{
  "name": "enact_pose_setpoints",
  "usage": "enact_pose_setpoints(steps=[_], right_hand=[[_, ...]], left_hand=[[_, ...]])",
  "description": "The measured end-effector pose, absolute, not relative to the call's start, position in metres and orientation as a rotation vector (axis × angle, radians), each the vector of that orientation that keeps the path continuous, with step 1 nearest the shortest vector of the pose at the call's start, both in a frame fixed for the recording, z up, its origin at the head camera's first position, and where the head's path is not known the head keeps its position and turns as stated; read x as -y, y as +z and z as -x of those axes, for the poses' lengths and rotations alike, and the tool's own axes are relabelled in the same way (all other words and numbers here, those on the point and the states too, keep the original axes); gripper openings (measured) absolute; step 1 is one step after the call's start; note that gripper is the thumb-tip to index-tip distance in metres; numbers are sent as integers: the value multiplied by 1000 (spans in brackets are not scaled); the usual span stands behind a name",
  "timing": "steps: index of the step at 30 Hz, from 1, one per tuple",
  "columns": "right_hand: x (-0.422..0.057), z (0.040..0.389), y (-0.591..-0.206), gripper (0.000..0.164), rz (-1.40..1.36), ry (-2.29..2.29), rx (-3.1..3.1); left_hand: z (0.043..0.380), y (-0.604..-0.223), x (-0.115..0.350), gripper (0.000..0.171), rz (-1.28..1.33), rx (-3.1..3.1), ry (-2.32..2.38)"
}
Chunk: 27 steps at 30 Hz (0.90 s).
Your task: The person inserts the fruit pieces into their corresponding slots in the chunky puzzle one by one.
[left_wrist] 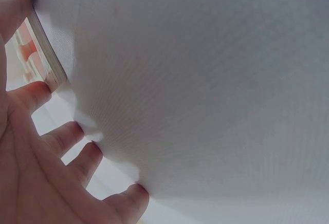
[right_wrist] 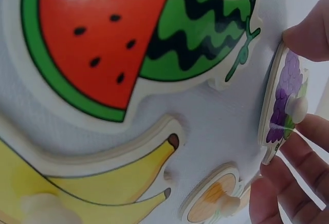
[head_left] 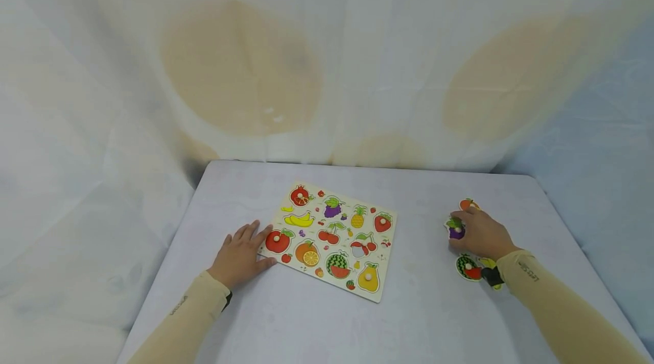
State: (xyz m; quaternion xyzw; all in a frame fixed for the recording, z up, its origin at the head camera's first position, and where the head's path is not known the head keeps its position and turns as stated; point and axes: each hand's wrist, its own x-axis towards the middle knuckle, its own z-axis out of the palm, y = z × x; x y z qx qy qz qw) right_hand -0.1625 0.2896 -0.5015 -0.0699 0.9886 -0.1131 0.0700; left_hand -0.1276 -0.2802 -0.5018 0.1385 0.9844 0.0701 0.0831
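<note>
My right hand (head_left: 482, 234) grips a grape puzzle piece (right_wrist: 282, 95) with a small round knob, thumb at one edge and fingertips at the other edge and by the knob. In the right wrist view the piece stands edge-on to the camera, near the white cloth. At the left corner of a wooden fruit puzzle board (head_left: 327, 249), my left hand (head_left: 237, 259) lies with fingers spread. Its thumb (left_wrist: 15, 11) and index finger (left_wrist: 36, 95) touch the board's edge, while the other fingertips rest on the cloth. Knobs show on the board's apple (head_left: 276, 241), pear (head_left: 368, 278), strawberry and pomegranate.
Close to my right hand lie a watermelon piece (right_wrist: 103, 39), a banana piece (right_wrist: 113, 180) and an orange piece (right_wrist: 211, 196), each with a knob. My right wrist partly covers the bananas in the head view. A patterned curtain (head_left: 357, 68) hangs behind the table's back edge.
</note>
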Motion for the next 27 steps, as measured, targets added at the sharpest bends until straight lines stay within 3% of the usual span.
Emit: enact_pose_setpoints(steps=[27], right_hand=[[-280, 164, -493, 71, 210, -290, -2887]], left_hand=[[128, -501, 282, 82, -445, -2943, 197]])
